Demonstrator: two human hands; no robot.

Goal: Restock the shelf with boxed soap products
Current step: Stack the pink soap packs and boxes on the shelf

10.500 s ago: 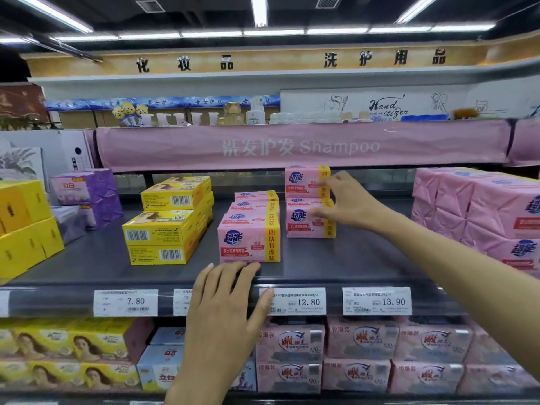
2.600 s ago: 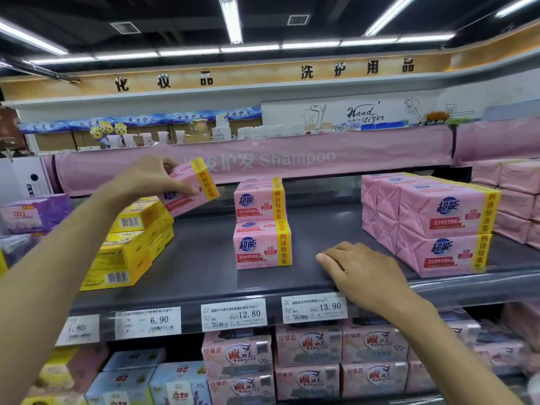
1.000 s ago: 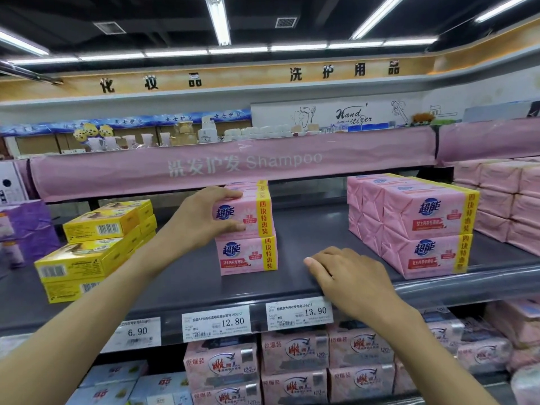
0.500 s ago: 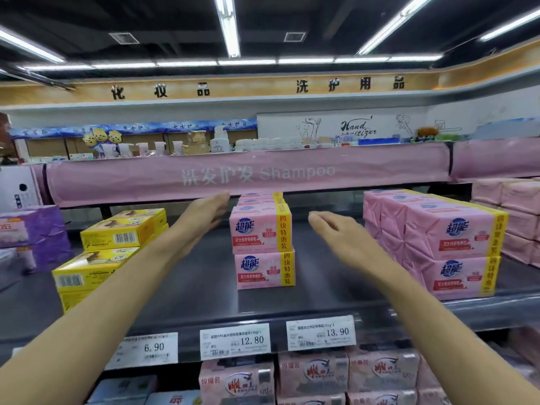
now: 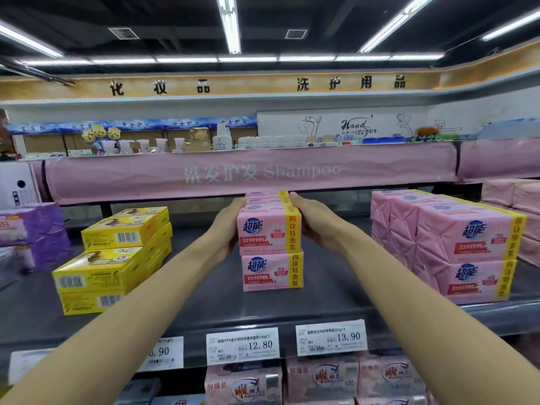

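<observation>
A stack of pink soap boxes stands mid-shelf on the dark grey shelf (image 5: 327,299), two layers high and several boxes deep. My left hand (image 5: 226,226) presses flat against the left side of the upper pink soap box (image 5: 267,230). My right hand (image 5: 314,222) presses against its right side, fingers reaching back along the row. The lower pink soap box (image 5: 271,271) sits under it, front face showing. Both forearms stretch in from the bottom corners.
Yellow soap boxes (image 5: 117,258) are stacked to the left, purple packs (image 5: 35,232) beyond them. A big block of pink wrapped packs (image 5: 455,244) fills the right. Price tags (image 5: 242,344) line the shelf edge. More pink boxes (image 5: 318,378) sit on the shelf below.
My right hand lifted off the shelf edge and both hands moved in from the sides. They now clamp the upper pink soap box row between them.
</observation>
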